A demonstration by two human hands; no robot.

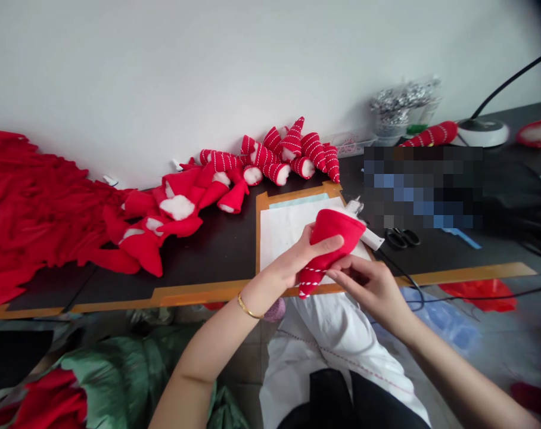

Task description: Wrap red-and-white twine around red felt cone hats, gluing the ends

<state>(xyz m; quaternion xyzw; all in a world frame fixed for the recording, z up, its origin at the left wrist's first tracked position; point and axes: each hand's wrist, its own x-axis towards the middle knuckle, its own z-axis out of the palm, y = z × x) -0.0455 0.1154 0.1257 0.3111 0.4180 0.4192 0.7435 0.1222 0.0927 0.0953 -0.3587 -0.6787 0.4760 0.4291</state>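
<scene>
A red felt cone (339, 226) is gripped in my left hand (302, 257), its wide end up and away from me and its tip pointing down toward me. Rows of red-and-white cord (313, 273) circle the cone near the tip. My right hand (372, 285) is at the cone's lower right side, thumb and fingertips pinched together on the cord there. Partly hidden behind the cone lies a white glue gun (372, 239) with a metal nozzle. A thin dotted cord (342, 356) also trails across the white cloth on my lap.
Cord-wrapped cones (270, 161) and plain stuffed cones (181, 202) lie along the wall, beside a heap of red fabric (42, 214). White paper (279, 232) is taped under my hands. Black scissors (402, 238), a lamp base (482, 132) and a cable (400, 271) are on the right.
</scene>
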